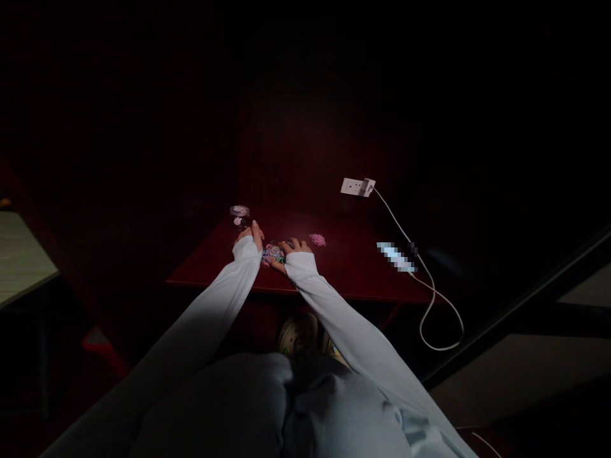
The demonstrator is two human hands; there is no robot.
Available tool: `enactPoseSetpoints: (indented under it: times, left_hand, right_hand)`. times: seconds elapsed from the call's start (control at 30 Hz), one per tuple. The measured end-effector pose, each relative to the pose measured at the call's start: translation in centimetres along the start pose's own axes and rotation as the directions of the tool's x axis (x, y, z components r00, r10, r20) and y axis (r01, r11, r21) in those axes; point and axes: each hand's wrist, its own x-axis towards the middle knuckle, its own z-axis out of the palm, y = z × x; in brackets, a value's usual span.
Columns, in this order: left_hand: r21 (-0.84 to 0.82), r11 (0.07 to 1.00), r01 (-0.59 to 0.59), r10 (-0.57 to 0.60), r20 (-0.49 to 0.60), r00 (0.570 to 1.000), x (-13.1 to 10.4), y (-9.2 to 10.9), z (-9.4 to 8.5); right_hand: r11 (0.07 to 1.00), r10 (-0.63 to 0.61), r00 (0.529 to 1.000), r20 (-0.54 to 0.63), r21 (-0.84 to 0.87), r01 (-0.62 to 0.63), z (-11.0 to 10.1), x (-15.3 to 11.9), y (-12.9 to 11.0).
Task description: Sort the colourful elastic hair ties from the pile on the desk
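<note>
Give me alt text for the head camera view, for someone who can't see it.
In dim light, a person's right hand rests at a pile of small multicoloured items on a dark red table, with the left hand beside it. Nearby are a small pink heap and a round container; a white cable runs from a wall socket.

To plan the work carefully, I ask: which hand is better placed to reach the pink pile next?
Right, I would judge. The right hand is nearer, on the mixed pile's side toward the pink pile. The left hand, on the opposite side, would likely have to cross over.
</note>
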Motion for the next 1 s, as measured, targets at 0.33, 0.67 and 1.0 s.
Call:
enactPoseSetpoints:
  times: [0.33,0.67,1.0]
  left_hand:
    - [0.047,0.999,-0.003,-0.002,0.121,0.993,0.1,0.6,-0.3]
    - [-0.117,0.988,0.098,-0.08,0.149,0.986,0.0,1.3,-0.9]
    - [-0.179,0.981,0.076,-0.051,0.137,0.989,0.2,0.5,-0.1]
  right_hand:
    - [0.954,0.063,0.998,-0.022,0.296,-0.054,1.1,0.4,2.5]
    - [0.487,0.502,0.854,-0.133,0.86,-0.153,2.5,1.0,5.9]
    - [0.524,0.416,0.902,-0.119,0.842,-0.131,2.3,1.0,6.4]
